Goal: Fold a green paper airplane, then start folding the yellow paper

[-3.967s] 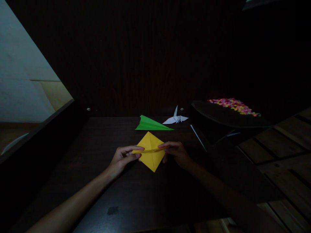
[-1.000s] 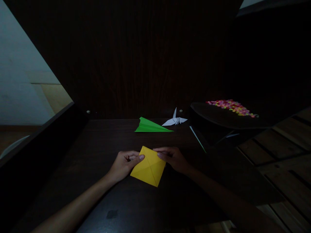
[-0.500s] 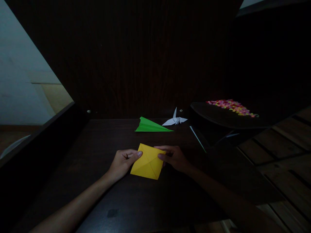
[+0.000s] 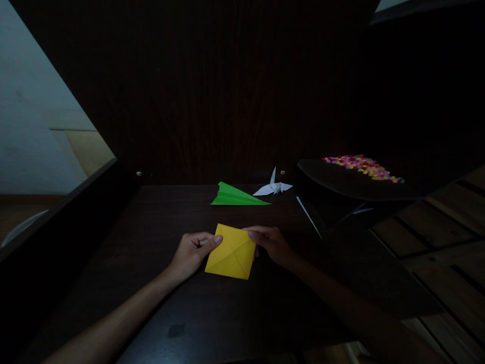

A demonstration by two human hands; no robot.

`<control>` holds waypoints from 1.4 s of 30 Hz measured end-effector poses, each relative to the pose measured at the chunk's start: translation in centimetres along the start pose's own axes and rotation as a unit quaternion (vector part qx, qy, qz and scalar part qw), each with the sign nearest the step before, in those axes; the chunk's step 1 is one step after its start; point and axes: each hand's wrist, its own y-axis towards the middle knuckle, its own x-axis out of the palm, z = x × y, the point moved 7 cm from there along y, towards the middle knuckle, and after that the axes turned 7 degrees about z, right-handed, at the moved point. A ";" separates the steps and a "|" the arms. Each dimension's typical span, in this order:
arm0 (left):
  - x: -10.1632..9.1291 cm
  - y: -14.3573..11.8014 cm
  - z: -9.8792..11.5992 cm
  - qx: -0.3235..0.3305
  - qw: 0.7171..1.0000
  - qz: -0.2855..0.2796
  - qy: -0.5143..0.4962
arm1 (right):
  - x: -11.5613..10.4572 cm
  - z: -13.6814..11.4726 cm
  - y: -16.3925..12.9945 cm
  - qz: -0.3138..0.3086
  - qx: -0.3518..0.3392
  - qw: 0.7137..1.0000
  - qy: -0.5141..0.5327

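A yellow folded paper square (image 4: pixel 232 255), with crease lines meeting near its middle, is held up between both hands above the dark tabletop. My left hand (image 4: pixel 192 255) pinches its left edge, thumb on the front face. At the upper right corner, my right hand (image 4: pixel 273 245) grips the paper with the thumb in front; its other fingers are partly hidden behind. Beyond the hands lies a green paper plane (image 4: pixel 238 195), its nose pointing right. Just right of it sits a white origami crane (image 4: pixel 273 187).
A thin pale strip (image 4: pixel 308 217) lies right of the crane. Small pink and yellow pieces (image 4: pixel 364 167) cover part of a dark rounded shelf (image 4: pixel 322 174). A dark panel (image 4: pixel 212 91) rises behind the table (image 4: pixel 159 212), and a raised edge (image 4: pixel 76 197) runs along its left.
My right thumb has slid slightly up toward the corner of the yellow paper. The paper has shifted a touch to the right; the left hand stays in place.
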 end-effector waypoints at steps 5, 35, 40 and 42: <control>0.1 0.0 0.1 0.004 1.000 -0.008 -0.004 | 0.0 -0.3 -0.1 -0.004 -0.011 1.000 0.007; 1.5 -0.2 -0.6 -0.056 0.993 -0.066 -0.079 | -0.6 -0.9 0.2 0.067 -0.034 0.996 -0.047; 1.7 -0.3 -0.5 -0.051 0.993 -0.087 -0.054 | -0.6 -1.1 0.2 0.072 -0.033 0.996 -0.030; 1.7 -0.3 -0.5 -0.053 0.993 -0.086 -0.053 | -0.7 -1.0 0.2 0.076 -0.028 0.996 -0.030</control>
